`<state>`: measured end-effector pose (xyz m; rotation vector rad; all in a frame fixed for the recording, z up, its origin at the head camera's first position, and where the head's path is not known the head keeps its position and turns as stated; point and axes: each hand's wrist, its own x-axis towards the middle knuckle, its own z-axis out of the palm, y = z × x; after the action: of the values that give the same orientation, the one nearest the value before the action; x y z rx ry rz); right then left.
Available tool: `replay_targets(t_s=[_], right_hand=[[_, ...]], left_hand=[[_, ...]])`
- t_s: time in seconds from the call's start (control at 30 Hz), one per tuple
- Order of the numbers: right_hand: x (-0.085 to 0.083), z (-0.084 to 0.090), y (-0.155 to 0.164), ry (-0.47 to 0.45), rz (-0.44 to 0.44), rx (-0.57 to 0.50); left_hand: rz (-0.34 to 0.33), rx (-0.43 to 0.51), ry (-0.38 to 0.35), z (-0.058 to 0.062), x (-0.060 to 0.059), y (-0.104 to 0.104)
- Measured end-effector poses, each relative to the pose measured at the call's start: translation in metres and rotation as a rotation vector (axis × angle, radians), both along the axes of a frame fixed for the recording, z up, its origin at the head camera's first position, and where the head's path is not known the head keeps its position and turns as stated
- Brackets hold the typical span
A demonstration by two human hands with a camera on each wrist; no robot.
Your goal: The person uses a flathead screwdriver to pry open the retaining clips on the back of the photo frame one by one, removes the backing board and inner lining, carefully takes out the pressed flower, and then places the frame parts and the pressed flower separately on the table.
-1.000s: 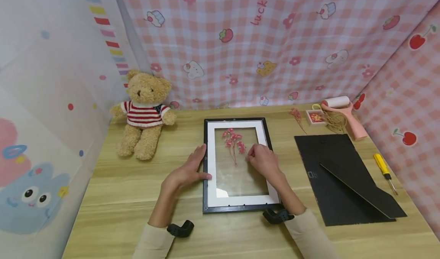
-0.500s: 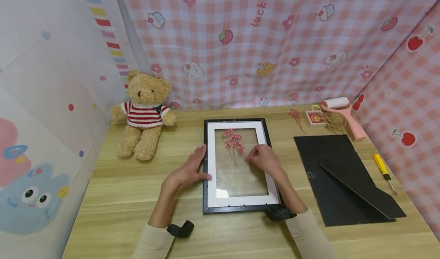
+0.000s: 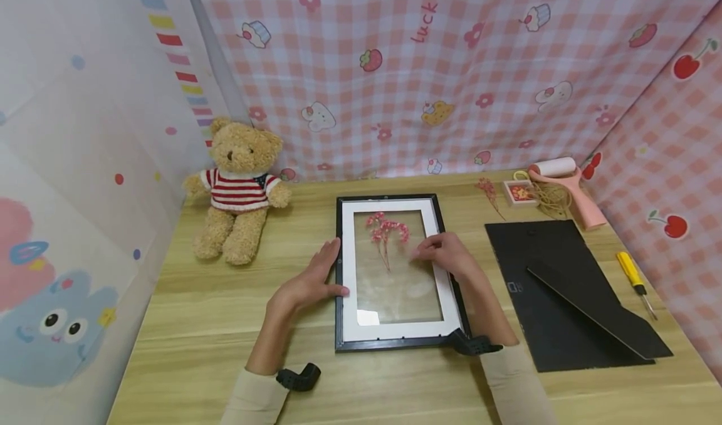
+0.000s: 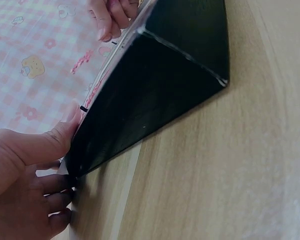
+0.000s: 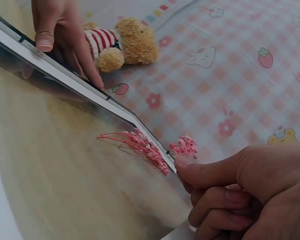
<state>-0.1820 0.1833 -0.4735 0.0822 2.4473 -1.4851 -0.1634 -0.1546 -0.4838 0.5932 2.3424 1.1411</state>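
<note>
A black picture frame [image 3: 393,345] with a white mat lies on the table, a clear pane in its opening. My left hand [image 3: 307,284] rests at the frame's left side, thumb on the rim and fingers stretched along the outer edge. My right hand [image 3: 448,254] is over the frame's right part. Its thumb and index finger pinch a small pink dried flower sprig [image 5: 184,146], the blossoms pointing away from the fingertips; the pinched stem is mostly hidden. Another pink sprig [image 5: 147,149] lies on the pane with its thin stems toward the near side.
To the right lies a black backing board [image 3: 549,318] with its stand flap, and a yellow screwdriver [image 3: 630,271]. Behind are a dried flower sprig [image 3: 487,188], a small box [image 3: 520,193], twine [image 3: 553,199] and a pink lint roller [image 3: 583,196]. A teddy bear [image 3: 239,193] sits at the left.
The right hand has shifted slightly right and away from the near side, with the pinched sprig's blossoms moving along. The left hand and frame hold their place.
</note>
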Motion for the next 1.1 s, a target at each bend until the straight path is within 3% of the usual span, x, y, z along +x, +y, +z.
replay_targets(t_s=[0.2, 0.4, 0.77, 1.1], right_hand=[[-0.007, 0.005, 0.011, -0.055, -0.007, -0.11], [-0.016, 0.004, 0.029, -0.105, -0.03, -0.236], [-0.038, 0.006, 0.071, -0.1, -0.073, -0.192], [-0.058, 0.002, 0.117, -0.146, -0.122, -0.15]], left_hand=[[-0.013, 0.014, 0.043, -0.014, -0.003, -0.004], [-0.026, -0.011, 0.06, -0.015, -0.005, -0.003], [-0.011, -0.036, 0.041, -0.01, -0.005, -0.003], [-0.009, -0.014, 0.05, -0.026, -0.007, -0.004]])
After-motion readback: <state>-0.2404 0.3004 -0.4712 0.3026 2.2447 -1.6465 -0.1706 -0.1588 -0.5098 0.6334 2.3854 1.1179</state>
